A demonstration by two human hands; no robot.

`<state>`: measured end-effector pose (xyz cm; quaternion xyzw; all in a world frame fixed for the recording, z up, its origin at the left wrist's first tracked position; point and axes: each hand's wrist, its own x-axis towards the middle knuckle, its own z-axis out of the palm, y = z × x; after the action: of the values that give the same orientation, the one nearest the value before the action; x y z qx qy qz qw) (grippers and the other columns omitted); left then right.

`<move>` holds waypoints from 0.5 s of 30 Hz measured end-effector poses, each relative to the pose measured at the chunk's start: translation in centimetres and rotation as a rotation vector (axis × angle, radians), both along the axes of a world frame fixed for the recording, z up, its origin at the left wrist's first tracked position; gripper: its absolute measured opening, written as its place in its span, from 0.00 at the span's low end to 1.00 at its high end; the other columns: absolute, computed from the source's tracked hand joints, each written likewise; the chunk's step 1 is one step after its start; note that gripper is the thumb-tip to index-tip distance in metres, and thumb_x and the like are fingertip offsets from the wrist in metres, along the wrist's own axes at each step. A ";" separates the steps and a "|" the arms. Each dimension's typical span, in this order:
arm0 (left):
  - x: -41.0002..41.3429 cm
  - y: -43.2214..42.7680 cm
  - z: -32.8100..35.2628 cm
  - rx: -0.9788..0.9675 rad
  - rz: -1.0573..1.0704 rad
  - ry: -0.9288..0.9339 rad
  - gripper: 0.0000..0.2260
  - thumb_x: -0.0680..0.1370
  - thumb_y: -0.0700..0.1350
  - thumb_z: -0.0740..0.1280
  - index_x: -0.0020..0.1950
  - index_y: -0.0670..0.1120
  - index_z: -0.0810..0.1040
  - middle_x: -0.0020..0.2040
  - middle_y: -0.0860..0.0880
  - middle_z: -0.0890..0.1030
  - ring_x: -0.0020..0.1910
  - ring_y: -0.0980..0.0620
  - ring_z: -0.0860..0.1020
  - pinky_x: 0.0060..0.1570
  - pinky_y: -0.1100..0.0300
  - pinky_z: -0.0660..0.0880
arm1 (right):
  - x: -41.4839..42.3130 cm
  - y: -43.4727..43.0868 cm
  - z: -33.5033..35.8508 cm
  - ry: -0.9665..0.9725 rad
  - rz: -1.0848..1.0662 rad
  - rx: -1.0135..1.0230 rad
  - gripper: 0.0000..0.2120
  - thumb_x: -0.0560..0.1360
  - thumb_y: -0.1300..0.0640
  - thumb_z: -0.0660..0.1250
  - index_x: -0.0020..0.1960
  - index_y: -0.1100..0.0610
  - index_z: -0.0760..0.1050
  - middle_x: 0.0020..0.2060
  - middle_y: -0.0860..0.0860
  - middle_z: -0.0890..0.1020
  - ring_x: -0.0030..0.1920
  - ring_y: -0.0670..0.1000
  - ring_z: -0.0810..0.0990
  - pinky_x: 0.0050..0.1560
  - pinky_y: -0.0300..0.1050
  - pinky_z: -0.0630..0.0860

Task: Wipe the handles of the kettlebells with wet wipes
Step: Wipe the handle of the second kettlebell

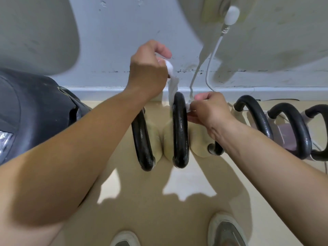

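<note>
Bent over a row of kettlebells (166, 139) on the floor (147, 201) against the wall (113, 41), a person works one wet wipe (173, 87) round the far bend of the second handle (180, 128) from the left, at the centre of the frame. The left hand (147, 70), raised above that handle, has its grip closed on the wipe's upper end, fingers curled round it. The right hand (207, 109), lower and just right of the handle, pinches the other end between thumb and fingertips. The wipe appears to run from one hand, behind the black bar, to the other. To do this stroke well, we judge, both ends should be held under tension and pulled in turn, shoe-shine fashion. The loop should meanwhile be walked along the bar towards the near bend, so the underside is cleaned as well as the top; slack would let the wipe bunch up or slip off. We count five black handles, the fifth (319, 112) cut by the right edge; one wipe; two hands; two shoes (227, 231) at the bottom edge; one white plug and cable (230, 15) hanging at the upper right; one dark bag (35, 112) at the left.
</note>
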<state>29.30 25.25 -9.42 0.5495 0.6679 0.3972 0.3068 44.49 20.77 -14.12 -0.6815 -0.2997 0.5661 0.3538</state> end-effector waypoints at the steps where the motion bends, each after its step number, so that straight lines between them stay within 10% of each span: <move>1: -0.2 0.2 -0.3 -0.008 -0.002 -0.003 0.15 0.73 0.36 0.55 0.45 0.51 0.78 0.41 0.48 0.78 0.41 0.48 0.83 0.42 0.55 0.82 | -0.1 0.0 0.1 -0.029 0.022 0.020 0.11 0.71 0.74 0.64 0.47 0.60 0.76 0.44 0.62 0.82 0.43 0.61 0.88 0.40 0.49 0.86; 7: -1.8 -1.2 -5.2 -0.143 -0.263 0.821 0.13 0.75 0.35 0.63 0.53 0.50 0.81 0.52 0.45 0.81 0.48 0.41 0.80 0.44 0.55 0.75 | 0.8 2.9 3.2 -0.137 -0.190 0.232 0.14 0.72 0.73 0.64 0.46 0.56 0.80 0.36 0.50 0.83 0.39 0.52 0.86 0.48 0.55 0.86; 15: -2.2 1.7 -3.1 -0.059 0.038 0.923 0.14 0.74 0.34 0.62 0.53 0.46 0.82 0.48 0.43 0.80 0.44 0.39 0.77 0.41 0.55 0.69 | -0.2 0.9 -0.1 -0.078 -0.118 0.126 0.12 0.68 0.73 0.67 0.44 0.58 0.80 0.32 0.50 0.79 0.33 0.49 0.84 0.49 0.53 0.86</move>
<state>27.06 26.98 -12.53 0.6476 0.7556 0.0975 -0.0145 44.30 21.65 -14.23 -0.6960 -0.3074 0.4973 0.4167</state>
